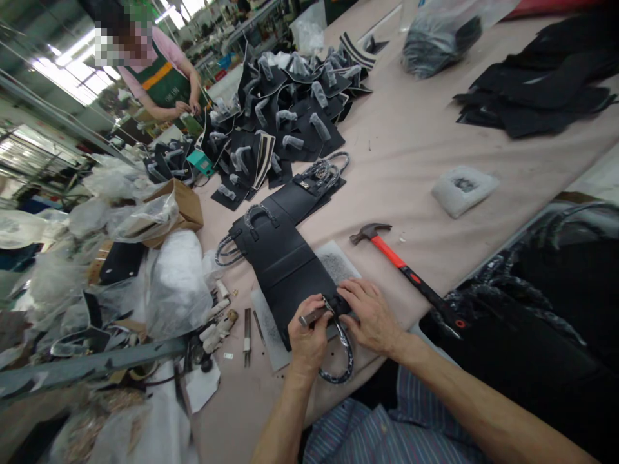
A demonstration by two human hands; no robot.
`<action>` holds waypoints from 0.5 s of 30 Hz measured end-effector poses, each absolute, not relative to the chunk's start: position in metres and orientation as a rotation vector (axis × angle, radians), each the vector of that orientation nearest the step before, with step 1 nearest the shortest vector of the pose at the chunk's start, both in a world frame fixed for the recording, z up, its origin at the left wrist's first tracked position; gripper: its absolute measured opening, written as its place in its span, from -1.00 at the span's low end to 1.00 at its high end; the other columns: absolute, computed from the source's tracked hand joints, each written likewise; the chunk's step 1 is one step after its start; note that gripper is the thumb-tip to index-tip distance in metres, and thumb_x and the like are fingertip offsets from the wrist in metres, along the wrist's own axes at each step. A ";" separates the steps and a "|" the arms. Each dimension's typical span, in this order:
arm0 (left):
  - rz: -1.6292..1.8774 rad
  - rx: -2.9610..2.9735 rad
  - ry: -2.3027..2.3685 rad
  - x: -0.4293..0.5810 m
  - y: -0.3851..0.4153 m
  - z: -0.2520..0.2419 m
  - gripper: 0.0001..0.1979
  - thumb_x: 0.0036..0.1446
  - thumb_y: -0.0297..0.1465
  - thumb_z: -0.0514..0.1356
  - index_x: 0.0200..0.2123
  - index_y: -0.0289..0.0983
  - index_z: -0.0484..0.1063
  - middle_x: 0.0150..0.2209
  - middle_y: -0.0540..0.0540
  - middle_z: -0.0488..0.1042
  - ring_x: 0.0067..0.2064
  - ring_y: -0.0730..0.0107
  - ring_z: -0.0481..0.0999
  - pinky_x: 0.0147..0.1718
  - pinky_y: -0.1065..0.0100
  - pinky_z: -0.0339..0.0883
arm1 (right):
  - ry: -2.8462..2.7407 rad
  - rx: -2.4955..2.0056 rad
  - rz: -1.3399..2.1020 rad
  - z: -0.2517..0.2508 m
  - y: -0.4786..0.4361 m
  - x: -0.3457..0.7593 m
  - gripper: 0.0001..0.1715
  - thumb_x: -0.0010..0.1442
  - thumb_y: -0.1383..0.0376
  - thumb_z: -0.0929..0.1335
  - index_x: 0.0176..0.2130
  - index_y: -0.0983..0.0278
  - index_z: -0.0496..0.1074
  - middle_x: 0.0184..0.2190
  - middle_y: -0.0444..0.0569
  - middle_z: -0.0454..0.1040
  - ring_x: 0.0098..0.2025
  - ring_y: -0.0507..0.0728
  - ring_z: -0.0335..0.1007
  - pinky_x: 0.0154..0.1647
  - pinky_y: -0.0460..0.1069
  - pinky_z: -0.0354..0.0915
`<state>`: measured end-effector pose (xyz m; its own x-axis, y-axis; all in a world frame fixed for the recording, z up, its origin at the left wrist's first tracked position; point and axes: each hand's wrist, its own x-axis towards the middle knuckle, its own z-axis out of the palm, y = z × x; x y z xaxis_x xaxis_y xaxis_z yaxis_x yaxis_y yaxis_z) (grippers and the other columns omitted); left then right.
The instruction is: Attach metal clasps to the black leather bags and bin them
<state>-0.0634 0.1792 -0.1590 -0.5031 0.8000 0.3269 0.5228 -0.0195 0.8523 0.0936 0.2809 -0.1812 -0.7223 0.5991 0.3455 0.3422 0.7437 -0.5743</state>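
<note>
My left hand (308,335) is closed around a short metal punch (312,316), its flat end pointing up and left. The punch's other end sits near a handle tab on a black bag panel (290,264). My right hand (371,316) presses on the panel's near edge beside the tab, fingers and thumb closed about it. A plastic-wrapped handle (344,367) loops from that edge toward my body. Under the panel lies a worn pale board (338,258). To the right rests a claw hammer (401,264) with a red and black grip.
More black panels with wrapped handles (300,116) are heaped at the back. A white block (461,190) and black pieces (536,84) lie right. Slim tools (247,338) lie left, near a cardboard box (186,206) and plastic bags. A co-worker (164,77) works at the far left.
</note>
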 end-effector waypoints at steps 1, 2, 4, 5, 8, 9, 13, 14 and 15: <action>1.531 1.399 2.010 -0.062 0.179 -0.158 -0.89 0.18 -0.45 0.32 -0.19 -0.22 0.58 -0.09 -0.15 0.63 -0.01 0.19 0.62 0.08 0.07 0.51 | -2.418 -0.711 0.660 -0.181 0.281 0.094 -0.44 0.24 0.29 0.36 0.20 0.34 0.31 0.21 0.19 0.34 0.27 0.38 0.14 0.31 0.33 0.11; 1.529 1.396 2.020 -0.061 0.178 -0.158 -0.89 0.18 -0.45 0.32 -0.20 -0.22 0.58 -0.09 -0.15 0.63 -0.01 0.18 0.62 0.08 0.07 0.51 | -2.416 -0.711 0.662 -0.181 0.281 0.094 -0.44 0.24 0.29 0.36 0.21 0.34 0.31 0.21 0.18 0.34 0.27 0.38 0.14 0.31 0.33 0.11; 1.520 1.370 2.034 -0.059 0.177 -0.156 -0.90 0.19 -0.44 0.32 -0.20 -0.22 0.59 -0.08 -0.16 0.62 0.00 0.18 0.62 0.09 0.06 0.50 | -2.413 -0.709 0.666 -0.180 0.281 0.094 -0.44 0.25 0.29 0.36 0.21 0.33 0.31 0.20 0.18 0.35 0.27 0.39 0.15 0.31 0.34 0.12; 1.515 1.354 2.032 -0.058 0.176 -0.156 -0.91 0.20 -0.43 0.32 -0.20 -0.22 0.59 -0.08 -0.16 0.63 0.01 0.17 0.62 0.09 0.06 0.50 | -2.414 -0.708 0.669 -0.180 0.282 0.094 -0.45 0.25 0.29 0.35 0.21 0.32 0.31 0.20 0.18 0.35 0.27 0.39 0.16 0.31 0.35 0.12; 1.514 1.327 2.007 -0.059 0.176 -0.155 -0.92 0.20 -0.41 0.32 -0.22 -0.23 0.59 -0.08 -0.17 0.63 0.01 0.15 0.62 0.09 0.06 0.51 | -2.417 -0.708 0.674 -0.180 0.282 0.094 -0.46 0.26 0.29 0.34 0.21 0.33 0.32 0.21 0.18 0.35 0.27 0.40 0.16 0.32 0.35 0.11; 1.512 1.331 2.000 -0.059 0.177 -0.156 -0.93 0.20 -0.41 0.32 -0.22 -0.22 0.58 -0.08 -0.16 0.63 0.01 0.16 0.62 0.09 0.06 0.51 | -2.417 -0.708 0.677 -0.181 0.282 0.094 -0.45 0.25 0.30 0.34 0.21 0.32 0.32 0.21 0.18 0.35 0.27 0.40 0.16 0.32 0.36 0.11; 1.488 1.381 2.001 -0.062 0.181 -0.158 -0.91 0.21 -0.45 0.29 -0.19 -0.22 0.56 -0.09 -0.15 0.63 -0.01 0.18 0.63 0.09 0.07 0.51 | -2.409 -0.714 0.699 -0.181 0.283 0.093 -0.43 0.23 0.30 0.34 0.22 0.29 0.33 0.21 0.17 0.36 0.27 0.40 0.17 0.32 0.36 0.12; 1.482 1.399 2.006 -0.063 0.183 -0.159 -0.89 0.21 -0.46 0.29 -0.18 -0.22 0.55 -0.09 -0.15 0.63 -0.01 0.19 0.63 0.08 0.07 0.51 | -2.408 -0.717 0.702 -0.181 0.283 0.093 -0.43 0.23 0.30 0.34 0.22 0.29 0.33 0.20 0.17 0.36 0.27 0.40 0.17 0.31 0.37 0.12; 1.478 1.420 2.012 -0.063 0.184 -0.160 -0.88 0.21 -0.47 0.28 -0.17 -0.21 0.54 -0.09 -0.14 0.62 -0.02 0.19 0.63 0.08 0.07 0.52 | -2.406 -0.719 0.705 -0.181 0.283 0.093 -0.43 0.23 0.30 0.34 0.22 0.29 0.34 0.20 0.17 0.36 0.27 0.40 0.17 0.31 0.37 0.12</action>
